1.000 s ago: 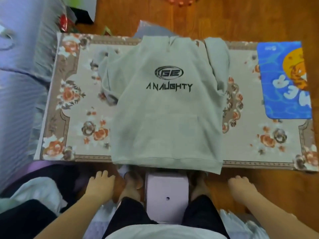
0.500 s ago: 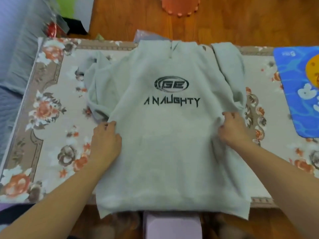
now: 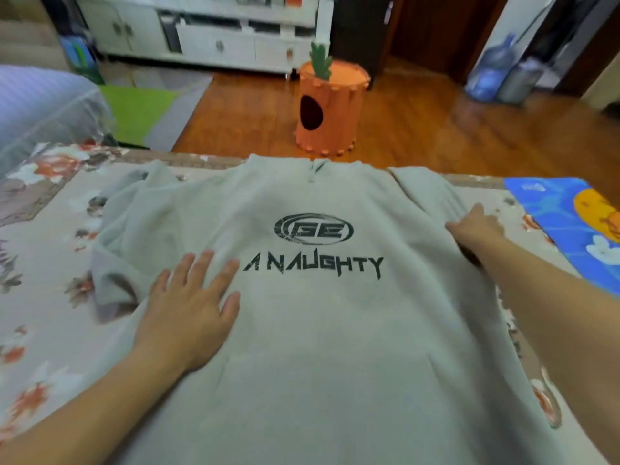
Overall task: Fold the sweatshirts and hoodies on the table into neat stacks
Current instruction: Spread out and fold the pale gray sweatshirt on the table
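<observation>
A floral cloth (image 3: 43, 209) covers the table, and on it a grey hoodie (image 3: 335, 330) lies flat, chest up, its hem toward the person and its neck at the far edge of the table. At the left of the hoodie its left sleeve (image 3: 124, 236) lies bunched and folded in against the body. Just right of that sleeve the left hand (image 3: 188, 310) rests palm down on the chest, fingers straight and spread, gripping nothing; the fingertips stop just short of the print. The print sits in the middle of the hoodie: a dark oval logo (image 3: 313, 229) reading "GE", and under it the words "A NAUGHTY" in black angular capitals. Below the print a front pocket shows faintly. Beyond the neck of the hoodie, out on the wooden floor, stands an orange carrot-shaped tub (image 3: 330, 109) with a green top and a dark oval hole. At the right edge of the hoodie the right hand (image 3: 476, 226) lies on the right sleeve (image 3: 426, 193) near the shoulder, fingers laid over the fabric; whether it pinches the cloth cannot be told. Right of the hoodie a blue cartoon mat (image 3: 567, 223) lies on the cloth; its small writing is too blurred to read.
</observation>
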